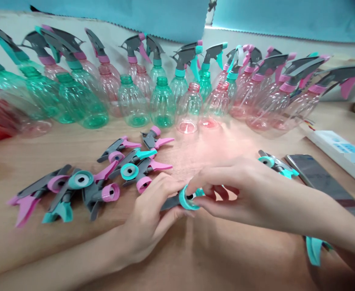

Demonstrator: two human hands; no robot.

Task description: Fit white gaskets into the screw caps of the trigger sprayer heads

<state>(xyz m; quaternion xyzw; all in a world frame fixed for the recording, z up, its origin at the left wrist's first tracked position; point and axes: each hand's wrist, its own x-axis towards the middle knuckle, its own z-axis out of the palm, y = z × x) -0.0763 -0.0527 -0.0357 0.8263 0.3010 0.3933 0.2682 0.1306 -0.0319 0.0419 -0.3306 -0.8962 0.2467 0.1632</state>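
My left hand [148, 216] is closed around the grey body of a spray trigger head [187, 199] with a teal screw cap, held just above the wooden table [220, 258]. My right hand [244, 190] pinches the teal cap of the same head from the right, with its fingers curled. Several loose trigger heads [104, 178] in grey, pink and teal lie to the left of my hands. One more loose head [276, 163] lies just beyond my right hand.
Rows of green bottles [135, 103] and pink bottles [192, 111], some capped with triggers, stand and lean along the back. A phone [320, 178] and a white power strip [341, 151] lie at the right. A teal piece [313, 248] sits under my right forearm.
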